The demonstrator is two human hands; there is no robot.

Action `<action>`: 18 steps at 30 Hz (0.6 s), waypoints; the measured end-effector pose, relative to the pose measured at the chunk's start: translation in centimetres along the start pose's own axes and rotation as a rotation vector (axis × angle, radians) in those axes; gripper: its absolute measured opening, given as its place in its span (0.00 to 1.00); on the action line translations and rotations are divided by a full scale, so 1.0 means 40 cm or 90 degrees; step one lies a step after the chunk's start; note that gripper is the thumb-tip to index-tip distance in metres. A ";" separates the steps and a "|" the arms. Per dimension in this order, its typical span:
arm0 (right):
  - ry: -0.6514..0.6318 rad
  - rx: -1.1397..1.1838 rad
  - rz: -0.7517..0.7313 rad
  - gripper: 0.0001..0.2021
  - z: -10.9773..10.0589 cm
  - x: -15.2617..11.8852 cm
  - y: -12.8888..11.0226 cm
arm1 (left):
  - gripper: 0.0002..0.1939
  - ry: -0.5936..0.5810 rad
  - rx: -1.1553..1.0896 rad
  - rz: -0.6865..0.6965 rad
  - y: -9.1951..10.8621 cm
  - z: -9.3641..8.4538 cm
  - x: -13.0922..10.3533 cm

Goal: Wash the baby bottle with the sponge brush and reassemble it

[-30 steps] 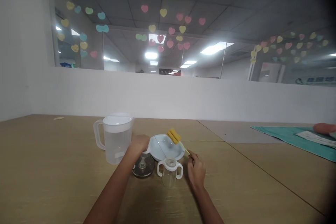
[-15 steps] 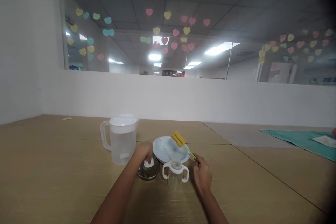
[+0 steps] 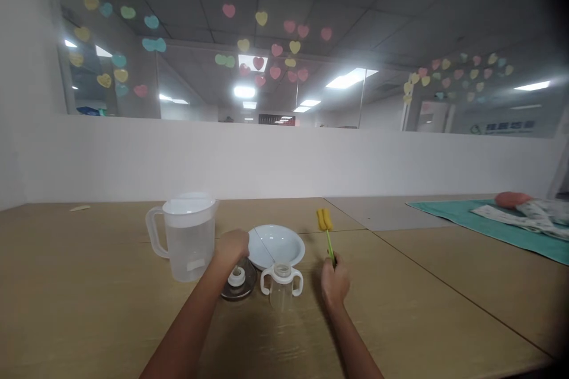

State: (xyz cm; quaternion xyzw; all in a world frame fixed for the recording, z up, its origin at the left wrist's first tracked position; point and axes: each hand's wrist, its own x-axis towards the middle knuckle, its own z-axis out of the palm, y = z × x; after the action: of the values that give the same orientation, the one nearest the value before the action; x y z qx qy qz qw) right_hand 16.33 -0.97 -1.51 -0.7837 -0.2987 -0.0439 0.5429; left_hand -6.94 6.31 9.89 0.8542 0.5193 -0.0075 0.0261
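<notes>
A yellow sponge brush (image 3: 325,219) with a thin green handle is held upright by my right hand (image 3: 335,280), right of the white bowl (image 3: 276,243). My left hand (image 3: 233,249) is over the back edge of a dark round dish (image 3: 249,282), its fingers bent down and their tips hidden. On that dish sits a small white-collared part (image 3: 236,276). Between my hands stands a clear bottle (image 3: 281,296) with two white handles and an open top, in front of the bowl.
A clear plastic pitcher (image 3: 190,246) stands to the left, its handle facing left. At the far right lies a teal cloth (image 3: 462,213) with a patterned cloth (image 3: 507,217) and a reddish item (image 3: 512,199) on it. A white wall (image 3: 267,160) rises behind the table.
The brush has swung from over the bowl to upright at its right. My left hand has lifted off the white-collared part towards the back of the dish. The view has turned right.
</notes>
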 end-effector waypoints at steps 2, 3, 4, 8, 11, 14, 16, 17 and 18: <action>0.012 0.006 -0.018 0.23 0.002 -0.002 0.002 | 0.17 0.040 -0.004 0.022 0.022 -0.021 -0.033; 0.011 0.004 -0.026 0.23 0.002 -0.003 0.002 | 0.19 0.055 -0.017 0.050 0.038 -0.027 -0.050; 0.006 -0.001 -0.033 0.23 0.003 -0.004 0.001 | 0.21 0.061 -0.037 0.089 0.056 -0.030 -0.064; -0.018 -0.023 -0.032 0.22 0.004 -0.005 -0.002 | 0.29 -0.015 -0.091 0.271 0.133 -0.015 -0.090; -0.022 -0.021 -0.008 0.22 0.005 0.002 -0.002 | 0.22 -0.037 -0.014 0.268 0.167 0.004 -0.083; -0.023 -0.015 0.007 0.22 0.005 0.007 -0.004 | 0.21 -0.032 0.011 0.254 0.178 0.015 -0.077; -0.031 -0.018 0.007 0.21 0.005 0.008 -0.005 | 0.23 -0.037 -0.001 0.253 0.180 0.019 -0.076; -0.034 -0.020 0.003 0.21 0.005 0.007 -0.004 | 0.24 -0.037 -0.008 0.248 0.179 0.020 -0.076; -0.035 -0.020 -0.002 0.21 0.005 0.007 -0.003 | 0.24 -0.036 -0.016 0.244 0.178 0.021 -0.076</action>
State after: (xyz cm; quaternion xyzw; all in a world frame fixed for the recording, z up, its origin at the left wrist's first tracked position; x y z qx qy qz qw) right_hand 16.43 -0.64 -1.37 -0.7928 -0.3138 -0.0279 0.5218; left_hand -2.01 0.32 9.44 0.9366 0.3459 -0.0197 0.0524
